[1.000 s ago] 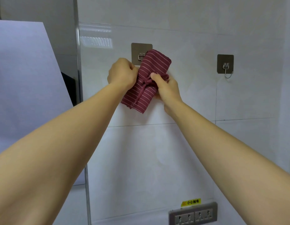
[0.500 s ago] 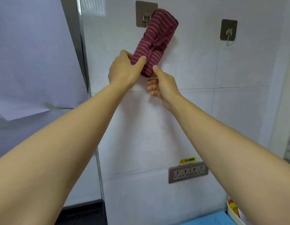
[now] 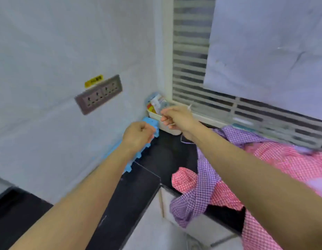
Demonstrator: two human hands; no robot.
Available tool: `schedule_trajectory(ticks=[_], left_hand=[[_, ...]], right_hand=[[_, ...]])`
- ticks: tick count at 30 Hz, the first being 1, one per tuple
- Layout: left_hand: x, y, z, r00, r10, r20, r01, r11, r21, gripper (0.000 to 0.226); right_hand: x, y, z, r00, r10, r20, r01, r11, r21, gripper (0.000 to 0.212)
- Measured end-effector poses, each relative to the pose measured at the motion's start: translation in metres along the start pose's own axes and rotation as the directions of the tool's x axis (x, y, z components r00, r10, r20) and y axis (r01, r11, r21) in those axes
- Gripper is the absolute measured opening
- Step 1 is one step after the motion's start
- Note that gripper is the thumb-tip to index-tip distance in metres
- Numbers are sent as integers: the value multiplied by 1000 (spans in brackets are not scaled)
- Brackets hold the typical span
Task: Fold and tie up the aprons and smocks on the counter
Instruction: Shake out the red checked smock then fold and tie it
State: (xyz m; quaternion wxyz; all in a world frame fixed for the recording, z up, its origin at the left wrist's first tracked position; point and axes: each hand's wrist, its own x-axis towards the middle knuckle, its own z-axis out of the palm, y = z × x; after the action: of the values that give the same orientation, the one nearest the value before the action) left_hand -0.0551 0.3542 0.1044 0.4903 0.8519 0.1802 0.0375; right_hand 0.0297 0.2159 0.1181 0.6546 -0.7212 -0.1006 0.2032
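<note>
A pink checked garment [image 3: 283, 166] and a purple checked one [image 3: 205, 179] lie crumpled together on the black counter [image 3: 162, 156] at the right, with part of them hanging over its front edge. My left hand [image 3: 138, 135] hovers above the counter's back left corner, fingers curled shut with nothing in them. My right hand [image 3: 176, 117] is just to its right, above the counter, fingers loosely bent and apart, holding nothing. Both hands are clear of the garments. The image is blurred by motion.
A blue toothed mat [image 3: 136, 147] leans along the white tiled wall. A white tray [image 3: 156, 112] with small packets sits in the corner. A grey socket strip [image 3: 98, 94] is on the wall. A window with slats [image 3: 190, 65] is behind the counter.
Both hands let go of the rolled, tied maroon striped apron hung on the wall hook. My view swung down and right to the counter, and the hands dropped toward it.
</note>
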Motion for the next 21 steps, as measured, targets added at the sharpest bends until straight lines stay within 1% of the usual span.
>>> schedule_trajectory(ticks=[2,4,7,8,9,11,12,14,16,17,19,21], left_hand=[[-2,-5,75,978,-4,208,2,1000,10,18],[-7,-5,136,937,-3,349,-11,999,40,17],[-14,-3,204,880,8,474,-54,995,85,21],[-20,2,237,849,4,528,-66,993,99,21],[-23,3,256,832,-8,555,-67,991,115,22],[-29,4,297,802,-8,597,-99,985,145,23],[-33,6,323,786,-8,618,-119,979,163,22],[-39,8,360,764,-39,644,-110,976,189,17],[-45,7,388,778,-105,619,-44,974,221,5],[-48,5,399,799,-137,586,0,973,229,7],[-51,5,421,836,-175,520,72,975,212,33],[-50,8,435,834,-221,506,159,974,162,49]], right_hand=[[-23,51,-67,980,122,-157,-126,992,-20,16],[-50,93,-123,940,203,-273,-211,978,2,20],[-85,132,-179,890,293,-350,-297,954,43,23],[-102,150,-206,858,326,-397,-330,942,61,25],[-113,161,-219,839,357,-411,-366,929,59,27],[-135,189,-249,800,419,-430,-453,891,27,27],[-147,204,-270,768,460,-446,-505,863,22,24],[-166,225,-301,708,530,-466,-592,806,18,18],[-178,240,-328,679,561,-473,-634,773,6,26],[-180,247,-338,675,568,-471,-642,767,5,29],[-180,255,-359,678,578,-454,-635,772,36,32],[-170,257,-373,693,577,-433,-612,788,70,28]])
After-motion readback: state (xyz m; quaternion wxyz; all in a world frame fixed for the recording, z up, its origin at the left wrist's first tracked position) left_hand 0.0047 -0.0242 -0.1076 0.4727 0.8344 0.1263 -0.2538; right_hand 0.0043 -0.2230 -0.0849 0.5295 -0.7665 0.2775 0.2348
